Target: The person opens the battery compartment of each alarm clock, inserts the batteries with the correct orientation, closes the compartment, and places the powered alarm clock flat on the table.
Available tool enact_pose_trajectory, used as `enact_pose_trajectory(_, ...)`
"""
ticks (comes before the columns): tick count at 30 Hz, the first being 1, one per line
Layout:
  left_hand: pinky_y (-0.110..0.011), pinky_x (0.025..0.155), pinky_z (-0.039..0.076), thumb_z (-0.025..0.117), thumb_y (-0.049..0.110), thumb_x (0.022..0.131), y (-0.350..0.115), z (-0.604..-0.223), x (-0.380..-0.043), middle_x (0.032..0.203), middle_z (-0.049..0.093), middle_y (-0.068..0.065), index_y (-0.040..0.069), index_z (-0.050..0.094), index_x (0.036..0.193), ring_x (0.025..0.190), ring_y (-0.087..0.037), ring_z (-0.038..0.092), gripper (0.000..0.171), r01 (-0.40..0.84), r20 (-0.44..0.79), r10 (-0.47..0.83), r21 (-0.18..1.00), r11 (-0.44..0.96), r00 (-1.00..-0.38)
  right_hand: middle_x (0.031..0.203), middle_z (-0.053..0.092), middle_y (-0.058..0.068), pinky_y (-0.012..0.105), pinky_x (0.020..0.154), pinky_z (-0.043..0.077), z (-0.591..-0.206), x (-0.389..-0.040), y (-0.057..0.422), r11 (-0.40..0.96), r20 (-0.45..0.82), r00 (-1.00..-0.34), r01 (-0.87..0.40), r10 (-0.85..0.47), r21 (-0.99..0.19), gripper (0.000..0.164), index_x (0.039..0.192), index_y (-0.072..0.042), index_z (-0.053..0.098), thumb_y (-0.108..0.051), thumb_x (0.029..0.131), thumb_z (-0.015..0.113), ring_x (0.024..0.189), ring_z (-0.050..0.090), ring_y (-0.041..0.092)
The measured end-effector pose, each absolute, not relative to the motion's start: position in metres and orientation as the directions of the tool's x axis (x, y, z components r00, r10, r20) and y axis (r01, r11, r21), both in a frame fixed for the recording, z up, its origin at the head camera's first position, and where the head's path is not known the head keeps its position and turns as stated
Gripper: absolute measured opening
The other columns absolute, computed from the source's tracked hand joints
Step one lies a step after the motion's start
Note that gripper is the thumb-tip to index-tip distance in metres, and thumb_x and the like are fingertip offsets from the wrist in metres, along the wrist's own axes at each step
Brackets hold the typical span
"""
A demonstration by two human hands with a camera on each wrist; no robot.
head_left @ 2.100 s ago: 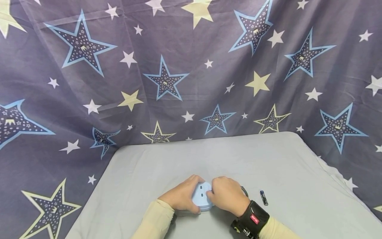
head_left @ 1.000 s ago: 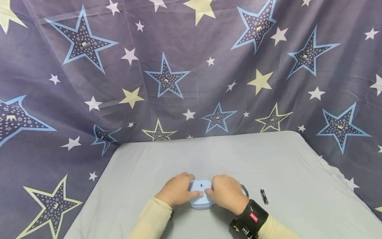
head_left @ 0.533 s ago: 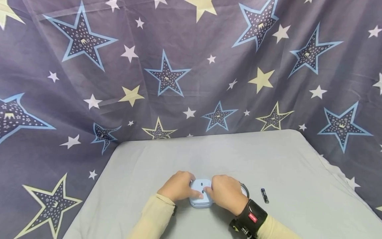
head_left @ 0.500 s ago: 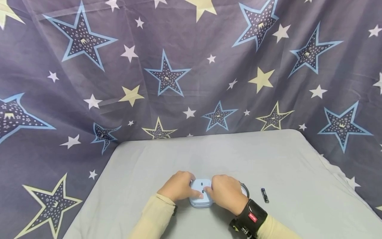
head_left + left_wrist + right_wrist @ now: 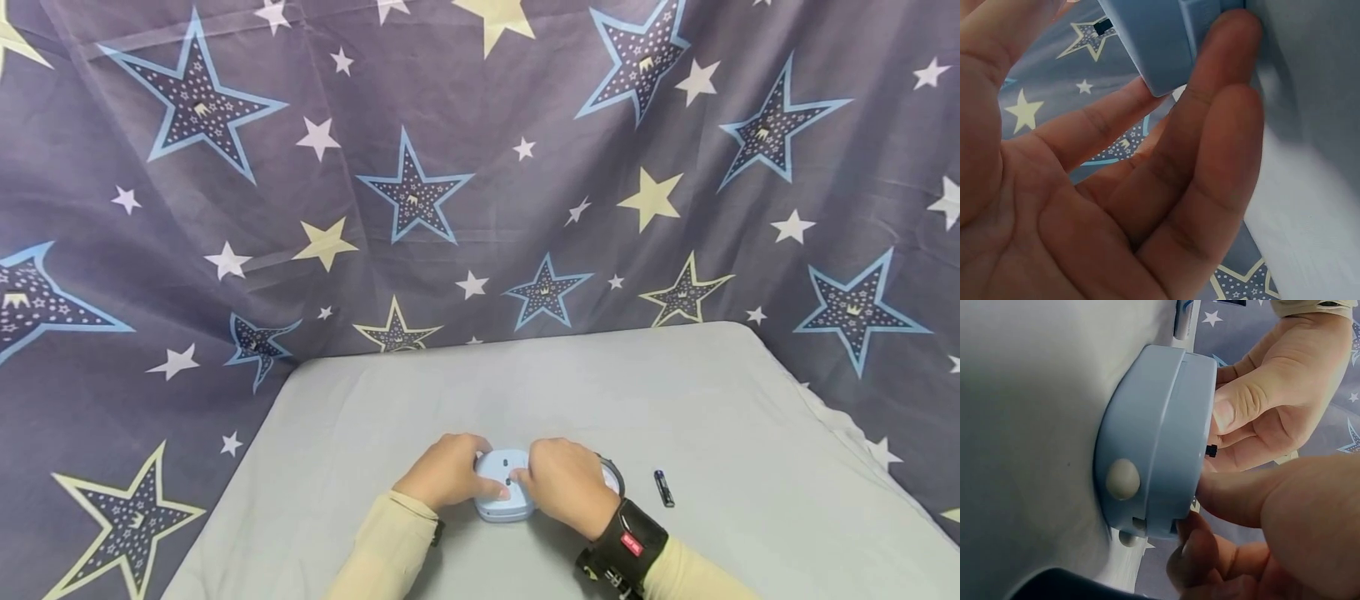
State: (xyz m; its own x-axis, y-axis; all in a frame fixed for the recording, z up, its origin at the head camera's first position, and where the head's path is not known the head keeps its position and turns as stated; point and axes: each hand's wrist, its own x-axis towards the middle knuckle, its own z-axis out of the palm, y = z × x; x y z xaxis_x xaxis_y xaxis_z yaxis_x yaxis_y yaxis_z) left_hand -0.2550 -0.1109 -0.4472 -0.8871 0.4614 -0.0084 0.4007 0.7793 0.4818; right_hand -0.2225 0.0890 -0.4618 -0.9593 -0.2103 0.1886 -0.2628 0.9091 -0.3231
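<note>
A light-blue rounded plastic case (image 5: 501, 510) lies on the cloth between both hands, two small dark pegs on its top. In the head view my left hand (image 5: 444, 473) grips its left side, thumb across the top. Seen from the left wrist, the left fingertips (image 5: 1229, 44) press along its side. My right hand (image 5: 572, 485) pinches the right end of the case. The right wrist view shows the right thumb (image 5: 1235, 497) against the pegged face, curled fingers by the end, a dark peg (image 5: 1211, 450) and a white round knob (image 5: 1123, 479) on the case's side.
A dark battery with a blue end (image 5: 663, 488) lies to the right of the hands. Behind the right hand a dark-rimmed round thing (image 5: 615, 477) shows partly. Grey cloth (image 5: 525, 392) covers the table, with a star-patterned curtain (image 5: 480, 167) behind.
Since two seconds ago, my left thumb has shifted from the case's near edge onto its top, and the case has turned slightly. My right hand keeps nearly the same place.
</note>
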Motion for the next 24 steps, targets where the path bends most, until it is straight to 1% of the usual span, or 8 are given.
enact_pose_trajectory(14,-0.034,0.077,0.055,0.094,0.041,0.068,-0.1111,-0.4483,-0.2554,0.098,0.077,-0.005,0.002,0.074,0.115,0.081,-0.011,0.065,0.064,0.404,-0.005,0.462,0.475,0.782,-0.887,0.057,0.049,-0.007,0.032,0.047,0.035,-0.4638,-0.2235,0.0911,0.9,0.194,-0.958,-0.27,-0.213,-0.343,0.043,0.061,-0.022,0.054,-0.046,0.087,0.078,0.051,0.044,0.015)
enact_pose_trajectory(24,-0.034,0.077,0.055,0.094,0.041,0.067,-0.1122,-0.4485,-0.2561,0.095,0.076,-0.003,0.002,0.074,0.114,0.081,-0.011,0.065,0.064,0.398,-0.008,0.458,0.485,0.779,-0.889,0.056,0.049,-0.007,0.031,0.047,0.035,-0.4647,-0.2257,0.0912,0.892,0.182,-0.96,-0.267,-0.213,-0.365,0.044,0.06,-0.023,0.053,-0.046,0.087,0.078,0.051,0.044,0.013)
